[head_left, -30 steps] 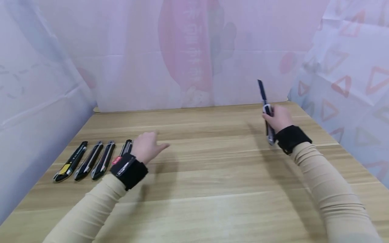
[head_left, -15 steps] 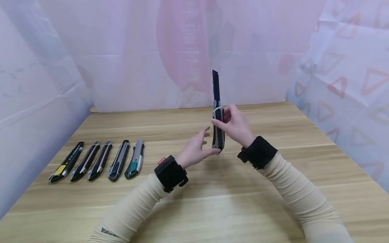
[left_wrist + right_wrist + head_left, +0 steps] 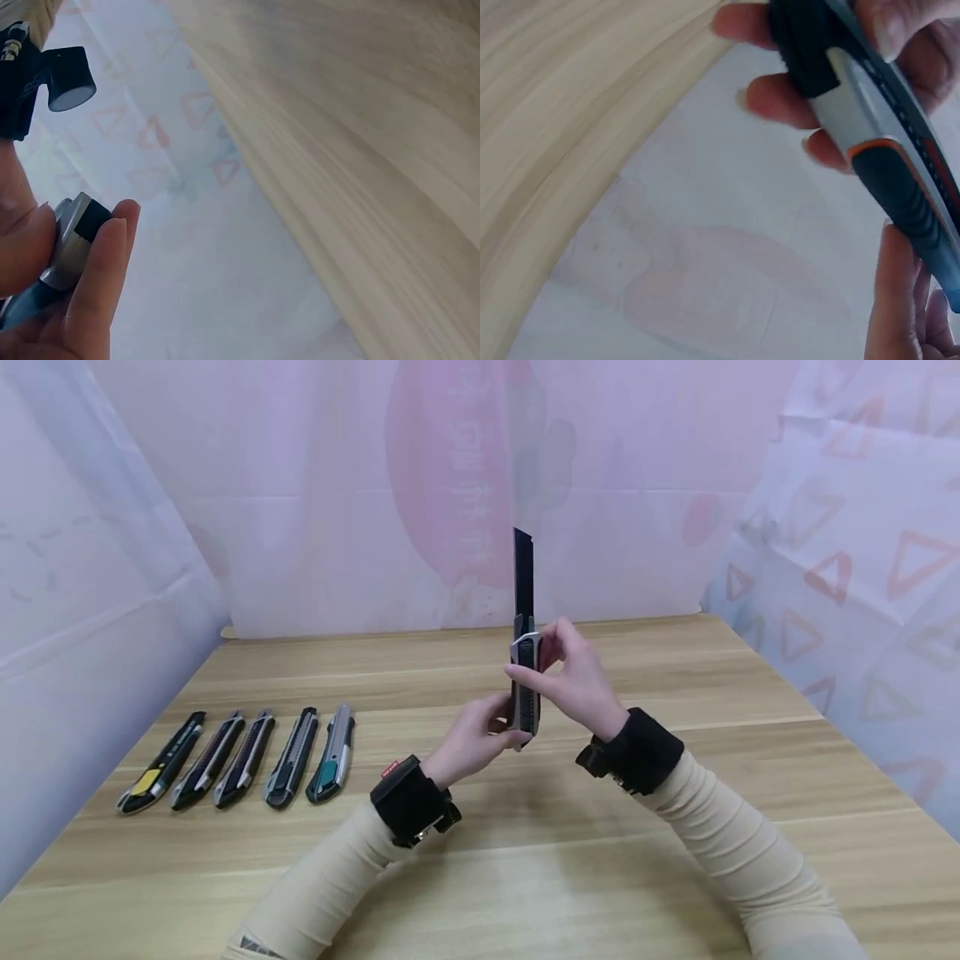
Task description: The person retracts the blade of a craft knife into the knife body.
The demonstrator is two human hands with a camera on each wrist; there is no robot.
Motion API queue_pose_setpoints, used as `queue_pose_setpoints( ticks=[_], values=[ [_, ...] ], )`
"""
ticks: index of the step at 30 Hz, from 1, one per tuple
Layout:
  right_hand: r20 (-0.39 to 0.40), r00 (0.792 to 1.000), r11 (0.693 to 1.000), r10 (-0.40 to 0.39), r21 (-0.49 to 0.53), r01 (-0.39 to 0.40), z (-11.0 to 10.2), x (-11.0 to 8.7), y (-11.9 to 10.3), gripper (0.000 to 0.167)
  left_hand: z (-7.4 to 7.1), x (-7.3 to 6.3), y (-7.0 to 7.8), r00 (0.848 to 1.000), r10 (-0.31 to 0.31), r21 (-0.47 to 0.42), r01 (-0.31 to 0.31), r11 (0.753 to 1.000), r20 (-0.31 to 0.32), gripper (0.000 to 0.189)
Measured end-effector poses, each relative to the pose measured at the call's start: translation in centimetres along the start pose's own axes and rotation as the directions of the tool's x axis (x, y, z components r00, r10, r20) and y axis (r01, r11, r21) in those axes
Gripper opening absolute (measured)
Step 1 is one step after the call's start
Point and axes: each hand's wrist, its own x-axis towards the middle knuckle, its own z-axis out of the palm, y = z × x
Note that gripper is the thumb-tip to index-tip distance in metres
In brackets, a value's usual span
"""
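Upright over the middle of the table, a snap-off utility knife [image 3: 527,693] has its long dark blade [image 3: 523,572] out, pointing up. My right hand [image 3: 577,677] pinches its handle near the slider, thumb across the front. Lower down, my left hand [image 3: 468,743] grips the butt end between thumb and fingers. In the left wrist view the knife's grey and black end [image 3: 71,251] lies between thumb and fingertips. The right wrist view shows the silver handle [image 3: 855,112] with a dark ribbed grip edged in orange; left-hand fingers [image 3: 896,300] touch its lower part.
Several other utility knives lie side by side at the left of the wooden table [image 3: 480,893], among them a yellow-marked one [image 3: 161,764] and a green-marked one [image 3: 332,756]. Printed cloth [image 3: 322,527] hangs along the back and both sides.
My right hand has brought the extended knife from the right side to the middle. My left hand has come over from the row of knives and now grips the butt end.
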Motion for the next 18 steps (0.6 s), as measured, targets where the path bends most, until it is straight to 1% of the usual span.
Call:
queue_pose_setpoints(
  ticks=[1,4,6,7,9,11,13,14,16,18],
  values=[
    [0.013,1.0,0.999,-0.008,0.032,0.007,0.0,-0.1,-0.2,0.035,-0.1,-0.3,0.2,1.0,0.012,-0.008,-0.012,1.0,-0.001,0.036],
    [0.047,0.999,0.992,-0.027,0.123,0.021,0.1,-0.6,-0.7,0.032,-0.3,-1.3,1.5,0.999,0.033,-0.026,-0.033,0.999,-0.003,0.033],
    [0.065,0.998,0.983,-0.019,0.184,0.007,0.2,-0.9,-1.0,0.03,-0.3,-1.9,2.3,0.999,0.048,-0.036,-0.048,0.998,-0.001,0.03],
    [0.072,0.997,0.975,-0.011,0.221,-0.005,0.3,-1.1,-1.1,0.029,-0.3,-2.1,2.7,0.999,0.049,-0.039,-0.049,0.998,0.001,0.029],
    [0.097,0.995,0.948,0.014,0.316,-0.044,0.3,-1.4,-1.3,0.026,-0.2,-2.2,2.7,0.997,0.078,-0.035,-0.077,0.996,0.016,0.029],
    [0.129,0.991,0.901,0.029,0.425,-0.082,0.3,-1.7,-1.5,0.026,0.0,-2.2,2.5,0.996,0.084,-0.047,-0.083,0.995,0.03,0.029],
    [0.169,0.985,0.841,0.02,0.531,-0.108,0.2,-1.9,-1.6,0.028,0.2,-2.1,2.2,0.995,0.093,-0.052,-0.09,0.995,0.041,0.029],
    [0.195,0.981,0.806,0.007,0.579,-0.121,0.3,-1.9,-1.6,0.031,0.3,-2.1,2.0,0.994,0.1,-0.055,-0.097,0.994,0.045,0.029],
    [0.246,0.969,0.733,-0.026,0.664,-0.149,0.4,-1.8,-1.6,0.039,0.4,-2.0,2.1,0.995,0.093,-0.055,-0.091,0.994,0.038,0.027],
    [0.29,0.956,0.666,-0.05,0.723,-0.185,0.5,-1.8,-1.6,0.046,0.5,-1.9,2.0,0.994,0.104,-0.047,-0.103,0.994,0.029,0.027]
  ],
)
